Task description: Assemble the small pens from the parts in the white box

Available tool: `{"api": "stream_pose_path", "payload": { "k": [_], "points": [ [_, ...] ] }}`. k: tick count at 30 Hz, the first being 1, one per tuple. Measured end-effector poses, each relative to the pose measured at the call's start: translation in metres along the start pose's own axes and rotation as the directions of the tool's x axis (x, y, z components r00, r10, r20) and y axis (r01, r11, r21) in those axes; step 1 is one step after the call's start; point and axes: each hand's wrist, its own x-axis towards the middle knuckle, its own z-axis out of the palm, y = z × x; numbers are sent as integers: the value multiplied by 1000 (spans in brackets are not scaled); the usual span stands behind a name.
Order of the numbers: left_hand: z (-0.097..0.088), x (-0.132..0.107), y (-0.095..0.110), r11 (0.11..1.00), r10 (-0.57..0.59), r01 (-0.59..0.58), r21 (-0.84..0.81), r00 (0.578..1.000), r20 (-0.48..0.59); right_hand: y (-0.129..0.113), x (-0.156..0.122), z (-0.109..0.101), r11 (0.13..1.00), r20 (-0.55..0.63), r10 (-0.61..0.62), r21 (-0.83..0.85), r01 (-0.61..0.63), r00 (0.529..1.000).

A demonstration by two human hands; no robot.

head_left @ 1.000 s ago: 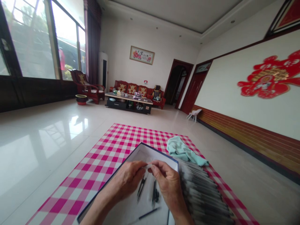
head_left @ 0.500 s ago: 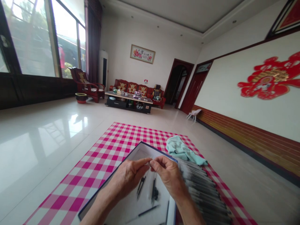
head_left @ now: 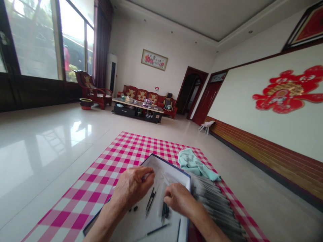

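A shallow white box with a dark blue rim (head_left: 185,190) lies in front of me, with both hands over it. My left hand (head_left: 133,183) is closed in a pinch above its left side; whatever the fingers hold, if anything, is hidden. Lower on the right, my right hand (head_left: 180,198) has its fingers curled down beside a cluster of small black parts (head_left: 165,212); what is in them cannot be seen. Slim black pen-like pieces (head_left: 150,201) lie between the hands. A black rod (head_left: 157,229) rests nearer to me. Clear plastic (head_left: 165,179) lies toward the box's far corner.
Right of the box lies a row of many dark pen-like sticks (head_left: 217,205) with clear ends. A mint green cloth (head_left: 195,163) is crumpled behind them. Everything rests on a pink-and-white checked tablecloth (head_left: 131,144). A coffee table (head_left: 137,109) and sofa stand across the room.
My hands, which met fingertip to fingertip over the box, have parted. The left moved left; the right came down and nearer to the black parts. The view shifted slightly.
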Motion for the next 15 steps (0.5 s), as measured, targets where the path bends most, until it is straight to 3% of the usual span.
{"api": "stream_pose_path", "payload": {
  "k": [3, 15],
  "points": [
    [0, -1, 1, 1000, -26, 26, -5, 1000, 7, 4, 0, 14, 981, 56, 58, -191, -46, 997],
    [11, -2, -7, 995, 27, -16, -95, 993, 114, 5, -4, 27, 972, 65, 54, -230, -38, 996]
  ]
}}
